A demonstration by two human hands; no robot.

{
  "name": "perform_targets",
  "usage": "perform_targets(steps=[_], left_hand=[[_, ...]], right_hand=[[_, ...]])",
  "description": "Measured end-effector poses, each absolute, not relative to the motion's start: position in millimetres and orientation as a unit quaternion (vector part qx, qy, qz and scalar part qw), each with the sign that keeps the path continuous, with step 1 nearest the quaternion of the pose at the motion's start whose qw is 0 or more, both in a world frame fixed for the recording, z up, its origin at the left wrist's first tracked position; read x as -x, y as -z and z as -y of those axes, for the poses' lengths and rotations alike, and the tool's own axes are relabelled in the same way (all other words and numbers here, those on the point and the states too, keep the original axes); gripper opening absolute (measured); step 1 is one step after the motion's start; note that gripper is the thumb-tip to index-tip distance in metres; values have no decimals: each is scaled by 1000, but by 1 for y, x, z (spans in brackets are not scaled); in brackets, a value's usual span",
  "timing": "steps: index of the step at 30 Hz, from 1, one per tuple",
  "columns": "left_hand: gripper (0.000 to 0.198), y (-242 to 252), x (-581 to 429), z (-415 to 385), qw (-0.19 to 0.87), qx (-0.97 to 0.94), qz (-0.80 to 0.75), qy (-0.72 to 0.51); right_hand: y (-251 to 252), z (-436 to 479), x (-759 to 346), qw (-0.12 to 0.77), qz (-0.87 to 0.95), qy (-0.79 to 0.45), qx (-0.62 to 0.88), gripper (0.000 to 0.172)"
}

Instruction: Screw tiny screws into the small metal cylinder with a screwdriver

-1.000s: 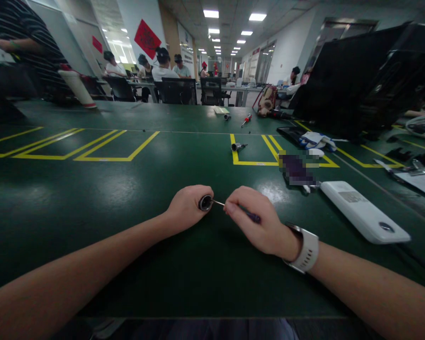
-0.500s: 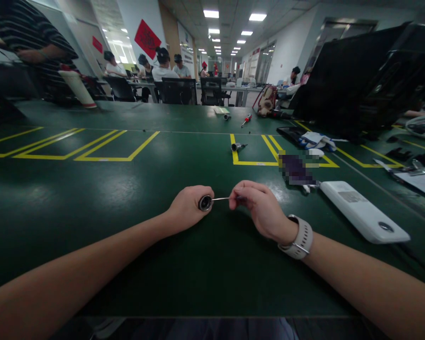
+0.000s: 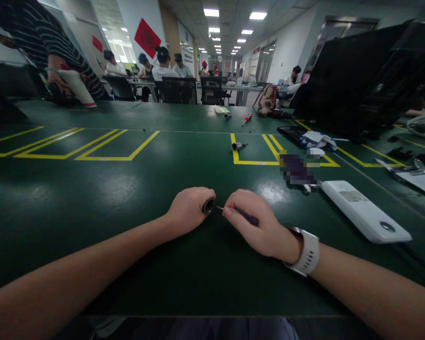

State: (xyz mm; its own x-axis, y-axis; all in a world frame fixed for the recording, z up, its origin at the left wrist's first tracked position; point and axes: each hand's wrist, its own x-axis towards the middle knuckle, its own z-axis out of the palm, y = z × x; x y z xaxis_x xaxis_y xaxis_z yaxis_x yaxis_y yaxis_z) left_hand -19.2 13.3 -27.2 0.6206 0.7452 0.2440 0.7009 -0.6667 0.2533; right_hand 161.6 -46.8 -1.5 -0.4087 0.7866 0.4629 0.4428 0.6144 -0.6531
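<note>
My left hand (image 3: 187, 208) is closed around a dark cylindrical metal part (image 3: 208, 206), whose round, hollow end faces me. My right hand (image 3: 251, 219) grips a screwdriver (image 3: 248, 216) with a dark handle. Its thin shaft points left, and the tip meets or lies just at the side of the metal part; I cannot tell which. Both hands are low over the green table. Farther off, a similar metal part (image 3: 236, 147) with a thin piece sticking out lies on the yellow tape.
A white power bank-like device (image 3: 364, 212) lies right of my right hand, near a phone-like dark object (image 3: 297, 169). Farther back are a red screwdriver (image 3: 247, 119), a small metal part (image 3: 227, 116), gloves (image 3: 318, 140) and a clipboard (image 3: 421, 177). A person in stripes (image 3: 38, 42) stands at far left.
My right hand has turned and come slightly left and down, showing the screwdriver's handle. The metal part in my left hand has tilted a little. The person in stripes has shifted an arm toward the cup.
</note>
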Motion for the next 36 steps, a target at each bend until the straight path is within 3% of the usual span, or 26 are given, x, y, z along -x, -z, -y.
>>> perform_targets(steps=[6,12,16,22,25,28,33,36], left_hand=[[5,29,22,-15,103,-890,-393,-205],[4,31,23,-19,157,-871,-397,-244],[3,32,23,-19,153,-866,-406,-247],[5,31,21,-18,134,-868,-422,-225],[7,30,20,-17,113,-876,-422,-207],[6,30,21,-16,110,-880,-413,-206],[4,31,23,-16,136,-882,-386,-235],[6,31,23,-17,152,-875,-381,-256]], right_hand=[[11,28,-167,493,602,-499,382,22],[17,23,-165,520,472,-605,376,18],[14,28,-167,524,562,-517,378,19],[6,43,-165,426,793,-219,377,19],[4,46,-163,391,829,-171,361,18],[4,44,-165,398,797,-240,385,21],[9,31,-167,486,622,-476,388,22],[15,25,-165,520,532,-552,376,21]])
